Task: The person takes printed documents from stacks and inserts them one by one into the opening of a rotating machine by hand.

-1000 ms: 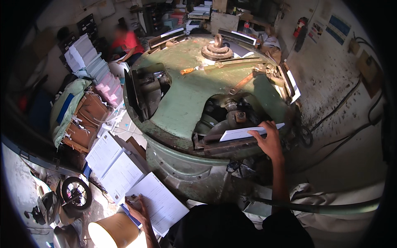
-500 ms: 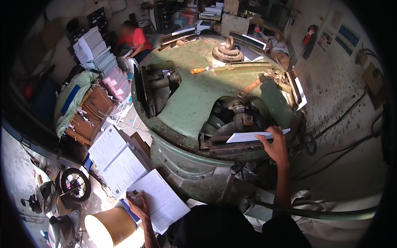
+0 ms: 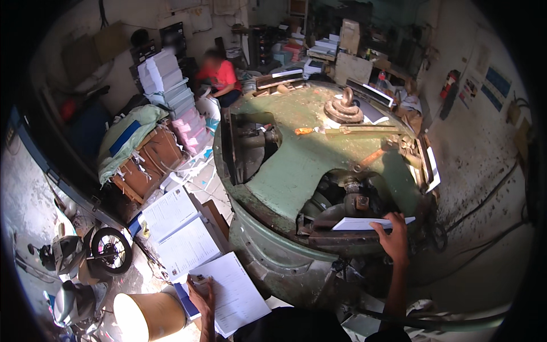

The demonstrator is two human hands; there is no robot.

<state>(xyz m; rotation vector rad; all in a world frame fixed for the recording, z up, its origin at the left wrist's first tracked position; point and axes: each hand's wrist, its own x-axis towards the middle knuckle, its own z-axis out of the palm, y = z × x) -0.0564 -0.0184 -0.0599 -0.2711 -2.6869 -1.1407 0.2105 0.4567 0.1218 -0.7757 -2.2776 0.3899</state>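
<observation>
A large round green machine (image 3: 273, 194) with clamps around its rim stands before me. My right hand (image 3: 394, 242) pinches the upper edge of a white paper block (image 3: 353, 224) that sits upright in the near clamp, thumb on my side and fingers over the top. Lower left, my left hand (image 3: 202, 297) grips the left edge of a printed paper block (image 3: 235, 293); some of its fingers are hidden. Beyond it lie more printed paper blocks (image 3: 185, 239) in a row, beside the machine's side.
An orange-brown bucket (image 3: 154, 316) and a motorcycle (image 3: 77, 259) stand at left. Tall paper stacks (image 3: 165, 85) rise behind a cloth-covered brown crate (image 3: 148, 157). A person in a red shirt (image 3: 222, 75) works there. An iron ring weight (image 3: 343, 108) and a wrench (image 3: 370, 159) lie on the machine.
The whole view has shifted, so the scene sits lower and further right. Both hands keep their grips on the same paper blocks. The machine looks otherwise the same.
</observation>
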